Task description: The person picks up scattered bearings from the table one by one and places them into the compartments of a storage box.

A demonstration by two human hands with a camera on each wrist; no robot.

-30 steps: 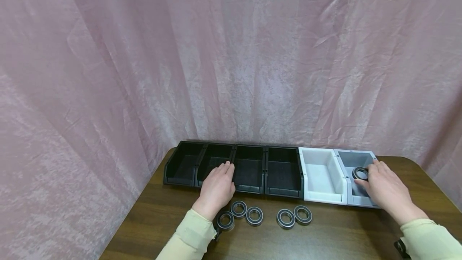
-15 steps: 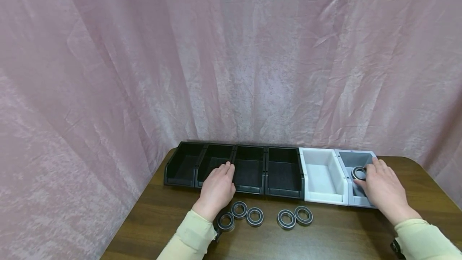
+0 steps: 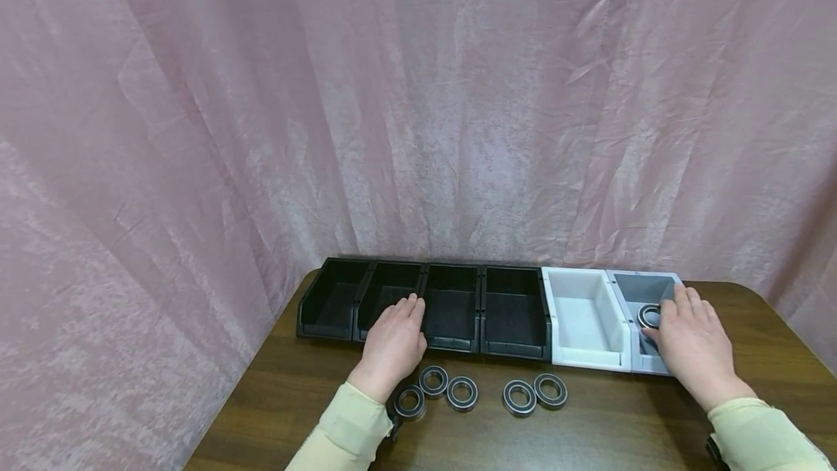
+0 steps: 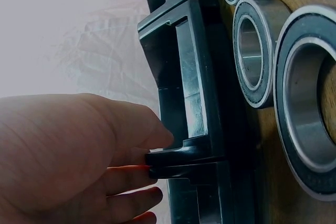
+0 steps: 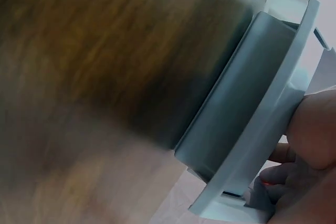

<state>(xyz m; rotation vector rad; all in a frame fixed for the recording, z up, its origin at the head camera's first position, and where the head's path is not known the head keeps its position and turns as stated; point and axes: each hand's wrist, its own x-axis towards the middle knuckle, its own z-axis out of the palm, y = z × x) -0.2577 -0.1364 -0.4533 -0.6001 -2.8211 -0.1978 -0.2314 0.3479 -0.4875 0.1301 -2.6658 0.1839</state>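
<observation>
In the head view my right hand (image 3: 696,344) reaches into the grey bin (image 3: 644,363) at the right end of the row. Its thumb and fingers hold a ball bearing (image 3: 643,317), partly covered by the hand. The right wrist view shows that hand at the bin's rim (image 5: 268,124), with the bearing out of sight. My left hand (image 3: 392,344) rests at the divider between two black bins (image 3: 451,304), its fingers extended and holding no bearing. In the left wrist view its thumb and fingers lie by the bin edges (image 4: 184,156).
Several bearings (image 3: 461,393) lie on the wooden table (image 3: 588,420) before the bins, some near my left wrist and a pair (image 3: 519,398) farther right. A white bin (image 3: 588,318) stands between the black bins and the grey one. A pink curtain (image 3: 418,107) hangs behind.
My right hand has shifted slightly left inside the grey bin, and the bearing has moved a little left with it. The left hand stays where it was.
</observation>
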